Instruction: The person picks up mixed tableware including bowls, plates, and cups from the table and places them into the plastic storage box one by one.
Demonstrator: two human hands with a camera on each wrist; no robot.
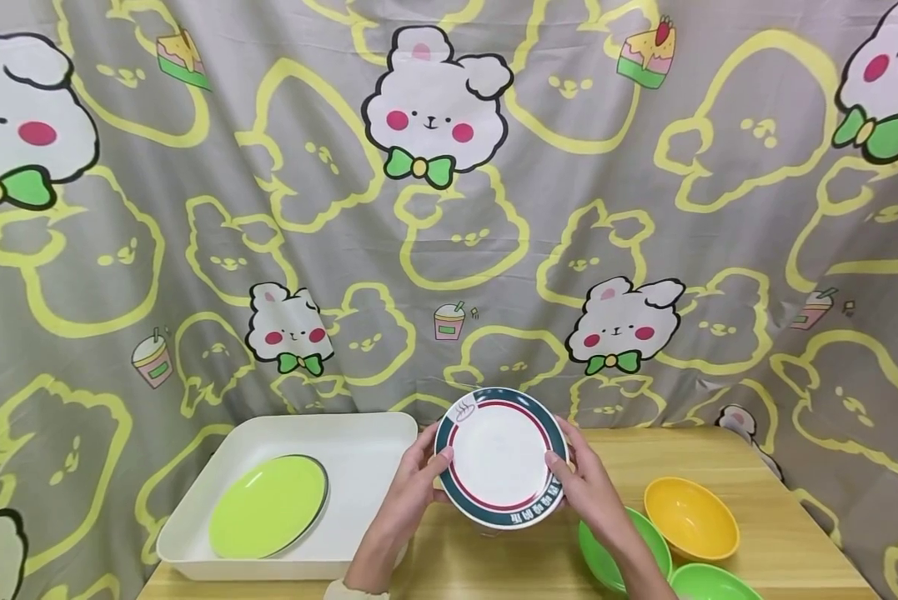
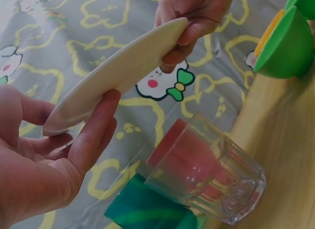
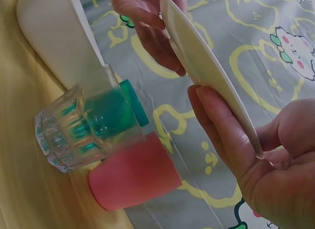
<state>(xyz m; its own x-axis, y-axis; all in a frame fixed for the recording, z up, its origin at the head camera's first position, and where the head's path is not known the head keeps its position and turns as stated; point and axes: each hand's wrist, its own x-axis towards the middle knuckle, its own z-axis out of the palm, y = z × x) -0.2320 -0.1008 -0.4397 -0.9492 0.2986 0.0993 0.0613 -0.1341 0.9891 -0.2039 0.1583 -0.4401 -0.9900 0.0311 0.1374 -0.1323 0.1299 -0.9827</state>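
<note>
A white plate (image 1: pixel 501 454) with a dark green rim band and a thin red ring is held up over the table, its face tilted toward the head camera. My left hand (image 1: pixel 418 475) grips its left edge, thumb on the face and fingers beneath. On the opposite edge my right hand (image 1: pixel 587 479) holds it the same way. Both wrist views show the plate's plain underside (image 2: pixel 118 74) with fingers spread against it. Below the plate stand a clear glass (image 2: pixel 216 175), a red cup (image 3: pixel 135 172) and a teal cup (image 3: pixel 133 106), largely hidden by the plate in the head view.
To the left, a white tray (image 1: pixel 373 442) holds a lime-green plate (image 1: pixel 268 508) lying over another plate. At the right of the wooden table (image 1: pixel 786 533) are a yellow bowl (image 1: pixel 692 517) and green bowls (image 1: pixel 621 554). A patterned curtain (image 1: pixel 449 242) hangs behind.
</note>
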